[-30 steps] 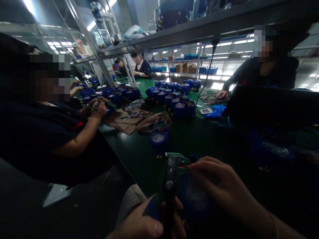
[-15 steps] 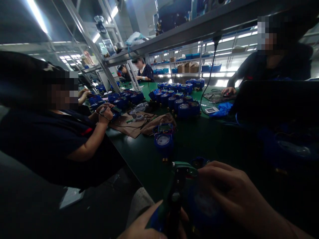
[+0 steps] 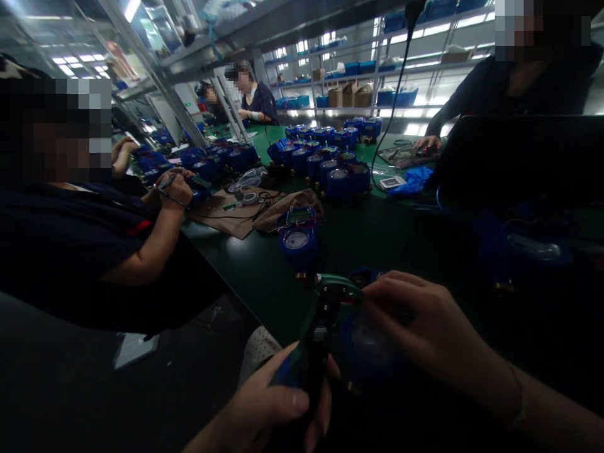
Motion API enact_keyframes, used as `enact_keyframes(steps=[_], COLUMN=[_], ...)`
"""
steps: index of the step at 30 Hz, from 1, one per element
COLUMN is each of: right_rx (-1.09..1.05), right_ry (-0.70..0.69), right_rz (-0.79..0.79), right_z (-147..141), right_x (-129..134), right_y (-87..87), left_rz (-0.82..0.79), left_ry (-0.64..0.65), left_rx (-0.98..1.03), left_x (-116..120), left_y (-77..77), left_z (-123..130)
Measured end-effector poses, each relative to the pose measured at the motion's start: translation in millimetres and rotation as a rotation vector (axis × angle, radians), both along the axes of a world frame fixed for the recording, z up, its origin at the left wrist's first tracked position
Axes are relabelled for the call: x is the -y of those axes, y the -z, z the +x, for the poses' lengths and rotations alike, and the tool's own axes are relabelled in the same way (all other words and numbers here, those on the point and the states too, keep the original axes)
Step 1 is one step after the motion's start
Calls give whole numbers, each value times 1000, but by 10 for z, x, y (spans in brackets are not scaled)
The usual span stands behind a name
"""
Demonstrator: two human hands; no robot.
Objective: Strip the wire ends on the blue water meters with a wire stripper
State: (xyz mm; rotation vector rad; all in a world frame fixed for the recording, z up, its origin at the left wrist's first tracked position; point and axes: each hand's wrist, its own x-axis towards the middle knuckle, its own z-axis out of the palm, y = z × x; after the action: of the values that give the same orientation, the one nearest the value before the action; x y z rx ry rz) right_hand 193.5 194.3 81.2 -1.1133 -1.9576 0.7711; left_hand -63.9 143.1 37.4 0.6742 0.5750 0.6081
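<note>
My left hand (image 3: pixel 268 396) is wrapped around the handles of a green and black wire stripper (image 3: pixel 321 327), which stands tilted with its head at the top. My right hand (image 3: pixel 427 324) has its thumb and fingers pinched together at the right end of that head; whatever lies between them is too dark and small to make out. Beneath the right hand sits a blue water meter (image 3: pixel 365 346) with a round dial, partly hidden by fingers and shadow. Farther forward, another blue water meter (image 3: pixel 297 242) with its lid up shows a small display and loose coloured wires.
Rows of blue meters (image 3: pixel 346 179) stand across the green table (image 3: pixel 264 296). A brown sheet (image 3: pixel 224 211) bears cords and rolls. At the left a co-worker's hand (image 3: pixel 177 189) works on a meter; another person's hand (image 3: pixel 428 146) rests at the right, behind a dark screen (image 3: pixel 523 170).
The view has tipped down, so the scene sits higher in the picture. More of my left hand and of the wire stripper shows. Both hands keep their grip.
</note>
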Motion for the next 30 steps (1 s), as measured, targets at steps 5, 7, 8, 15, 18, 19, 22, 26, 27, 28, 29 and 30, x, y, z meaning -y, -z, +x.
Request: enact_keyframes(steps=[5,7,8,15,18,19,22,26,27,28,29,30], right_rx=[4,13,14,-30,-28,-24,10,48,52,55,57,57], right_ry=[-7,-2,-4,-25,-23,-19,-5,3,4,7,9,11], right_rz=[23,20,14,27,25,29,43,47,52,58,63,68], right_z=[-4,3,6,-2,-3,0,11,27,29,31,32,32], right_x=[-4,-4,-3,7,5,4,9,25,27,27,24,20], right_y=[-4,0,1,-12,-3,1,15,36,40,44,48,50], left_rz=[-8,-14,-15,-21,-3,-3,-16,-29,-33,-34,-38,-41], left_ry=[-12,-8,-7,-4,-6,-8,2,29,27,24,28,28], left_rx=[-34,-37,-38,-27,-7,-6,-3,20,11,3,-2,-7], left_x=[0,-1,0,2,-1,-1,-3,-6,-6,-6,-5,-4], left_y=[-18,-23,-27,-61,-44,-34,-4,10,10,9,8,9], left_z=[1,11,17,41,35,33,28,33,35,35,35,35])
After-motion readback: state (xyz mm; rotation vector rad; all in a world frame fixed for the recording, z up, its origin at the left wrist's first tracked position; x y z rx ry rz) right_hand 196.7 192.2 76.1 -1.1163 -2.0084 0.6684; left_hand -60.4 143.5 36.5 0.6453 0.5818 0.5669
